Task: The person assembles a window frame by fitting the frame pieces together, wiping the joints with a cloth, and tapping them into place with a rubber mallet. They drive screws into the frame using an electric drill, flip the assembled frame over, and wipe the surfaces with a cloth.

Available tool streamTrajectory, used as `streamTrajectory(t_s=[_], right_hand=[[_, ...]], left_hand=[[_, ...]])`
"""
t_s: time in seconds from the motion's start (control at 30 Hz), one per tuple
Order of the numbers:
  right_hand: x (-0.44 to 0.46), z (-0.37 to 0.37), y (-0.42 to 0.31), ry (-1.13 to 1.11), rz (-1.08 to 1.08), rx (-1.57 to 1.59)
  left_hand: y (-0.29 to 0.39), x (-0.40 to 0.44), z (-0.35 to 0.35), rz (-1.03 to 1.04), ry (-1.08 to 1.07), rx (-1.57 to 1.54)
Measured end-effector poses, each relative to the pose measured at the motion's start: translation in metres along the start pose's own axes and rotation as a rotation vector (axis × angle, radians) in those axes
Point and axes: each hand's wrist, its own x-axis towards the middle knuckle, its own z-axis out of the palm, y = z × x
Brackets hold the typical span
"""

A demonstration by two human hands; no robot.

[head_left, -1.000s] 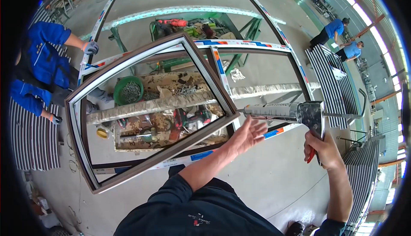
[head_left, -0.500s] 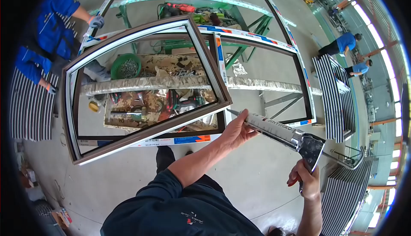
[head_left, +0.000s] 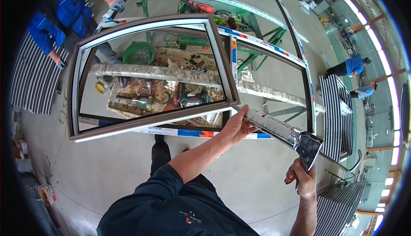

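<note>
A caulking gun point(head_left: 274, 127) with a pale printed tube lies slantwise across my front. My right hand point(head_left: 303, 178) is wrapped around its grip, by the red trigger. Farther forward, my left hand point(head_left: 239, 126) closes around the front end of the tube, thumb on top. The nozzle is mostly hidden by that hand, close to the lower right corner of a brown and white window sash point(head_left: 154, 124). I cannot tell whether it touches. The tilted sash rests over a larger window frame point(head_left: 269, 45) with printed protective tape.
Below the frame is a worn tool tray point(head_left: 124, 107) with a green bowl point(head_left: 139, 49) and a drill point(head_left: 182, 97). A co-worker in blue point(head_left: 70, 11) with gloves stands at left. Stacked profiles point(head_left: 336, 107) and two people are at right. A padded crossbar point(head_left: 158, 74) supports the frame.
The whole view has shifted, so sash and frame appear farther right and higher. Both hands keep their hold on the caulking gun, which stays near the sash corner.
</note>
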Motion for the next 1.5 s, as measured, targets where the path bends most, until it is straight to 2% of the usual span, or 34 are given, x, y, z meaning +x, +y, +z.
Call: streamTrajectory(t_s=[0.27, 0.43, 0.6, 0.73, 0.8, 0.83, 0.87, 0.93, 1.0, 1.1, 1.13, 1.2, 1.27, 1.33, 1.5], right_hand=[[-0.013, 0.052, -0.027, -0.089, 0.038, -0.079], [-0.017, 0.108, -0.052, -0.234, -0.001, -0.161], [-0.019, 0.181, -0.083, -0.404, -0.023, -0.227], [-0.018, 0.245, -0.103, -0.469, -0.196, -0.354], [-0.012, 0.267, -0.121, -0.615, -0.279, -0.819], [-0.017, 0.297, -0.129, -0.589, -0.408, -0.747], [-0.017, 0.316, -0.136, -0.621, -0.432, -0.762], [-0.017, 0.349, -0.150, -0.678, -0.257, -0.632], [-0.022, 0.384, -0.164, -0.681, -0.299, -0.669], [-0.024, 0.430, -0.182, -0.859, -0.519, -0.731], [-0.023, 0.437, -0.185, -0.868, -0.532, -0.742], [-0.019, 0.450, -0.192, -0.863, -0.428, -0.770], [-0.027, 0.469, -0.198, -0.860, -0.426, -0.777], [-0.031, 0.488, -0.204, -0.993, -0.466, -0.727], [-0.044, 0.500, -0.217, -0.982, -0.414, -0.732]], left_hand=[[0.041, -0.074, -0.019, 0.122, 0.009, -0.043], [0.091, -0.162, -0.026, 0.223, 0.019, -0.127], [0.142, -0.248, -0.054, 0.407, 0.004, -0.164], [0.180, -0.314, -0.072, 0.571, 0.026, -0.197], [0.201, -0.346, -0.074, 0.645, 0.063, -0.290], [0.210, -0.360, -0.078, 0.686, 0.060, -0.303], [0.219, -0.373, -0.084, 0.725, 0.069, -0.313], [0.236, -0.395, -0.094, 0.792, 0.082, -0.332], [0.252, -0.414, -0.105, 0.856, 0.084, -0.320], [0.273, -0.441, -0.108, 0.939, 0.110, -0.323], [0.279, -0.451, -0.105, 0.964, 0.133, -0.339], [0.292, -0.466, -0.104, 1.007, 0.123, -0.370], [0.300, -0.476, -0.108, 1.025, 0.147, -0.384], [0.305, -0.482, -0.109, 1.036, 0.172, -0.411], [0.309, -0.485, -0.114, 1.045, 0.111, -0.386]])
